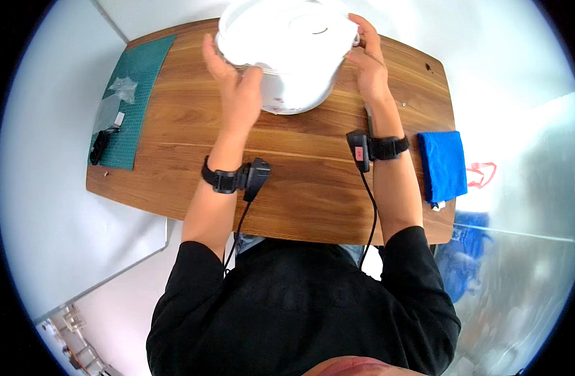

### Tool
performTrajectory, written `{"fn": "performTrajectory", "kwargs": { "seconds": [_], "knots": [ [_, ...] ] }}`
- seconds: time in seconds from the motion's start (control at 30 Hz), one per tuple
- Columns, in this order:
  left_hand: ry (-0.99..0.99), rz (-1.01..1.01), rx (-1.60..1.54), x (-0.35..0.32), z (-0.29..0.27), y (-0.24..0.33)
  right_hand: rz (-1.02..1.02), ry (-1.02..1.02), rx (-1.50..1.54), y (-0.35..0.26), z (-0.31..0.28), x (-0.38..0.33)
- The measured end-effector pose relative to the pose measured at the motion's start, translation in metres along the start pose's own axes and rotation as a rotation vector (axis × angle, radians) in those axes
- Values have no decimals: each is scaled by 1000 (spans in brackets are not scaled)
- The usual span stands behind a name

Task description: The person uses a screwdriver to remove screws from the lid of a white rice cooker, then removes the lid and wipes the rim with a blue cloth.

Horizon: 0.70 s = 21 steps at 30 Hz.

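I have both forearms stretched forward over the wood-grain table (300,163), slanting slightly inward from the black short sleeves toward the far edge, with the white lidded tub (303,93) held between the hands. The tub sits at the far middle of the table, its top running out past the upper edge of my view; I cannot tell whether its base rests on the wood or is raised. The left hand (235,88) grasps its left side: the thumb points up against the front just below the rim, while a finger reaches up along the outer left wall. The right hand (371,69) grasps the opposite side, index finger stretched up to the corner of the white lid (281,41), thumb pressed in at the rim near a small side loop; the remaining fingertips are hidden from me. That wrist is turned a little inward. Each forearm carries a black wrist strap with a boxy module, the left module (257,178) and the right module (359,150) facing each other, a black cable trailing from each toward the torso. Off to the left lies a green cutting mat (146,81) with a clear plastic bag (124,89) on it; by the right edge, beside the right forearm, a folded blue cloth (442,166).
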<state>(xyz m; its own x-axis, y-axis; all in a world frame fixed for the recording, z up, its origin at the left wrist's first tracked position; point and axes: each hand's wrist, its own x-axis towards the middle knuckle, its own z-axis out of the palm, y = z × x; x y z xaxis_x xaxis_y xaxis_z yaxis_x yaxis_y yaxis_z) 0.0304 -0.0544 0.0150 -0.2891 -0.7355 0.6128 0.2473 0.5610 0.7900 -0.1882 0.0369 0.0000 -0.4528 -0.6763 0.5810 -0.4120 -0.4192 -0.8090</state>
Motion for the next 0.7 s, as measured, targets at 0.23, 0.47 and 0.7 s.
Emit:
{"fn": "performTrajectory", "kwargs": {
  "seconds": [0.23, 0.47, 0.7],
  "knots": [
    [-101, 13, 228, 6, -10, -1, 18, -20, 112, 1, -7, 2],
    [-125, -9, 79, 14, -17, -6, 44, -27, 212, 6, -9, 3],
    [-143, -3, 147, 17, -18, -5, 133, 26, 586, 20, 12, 7]
  ]
}}
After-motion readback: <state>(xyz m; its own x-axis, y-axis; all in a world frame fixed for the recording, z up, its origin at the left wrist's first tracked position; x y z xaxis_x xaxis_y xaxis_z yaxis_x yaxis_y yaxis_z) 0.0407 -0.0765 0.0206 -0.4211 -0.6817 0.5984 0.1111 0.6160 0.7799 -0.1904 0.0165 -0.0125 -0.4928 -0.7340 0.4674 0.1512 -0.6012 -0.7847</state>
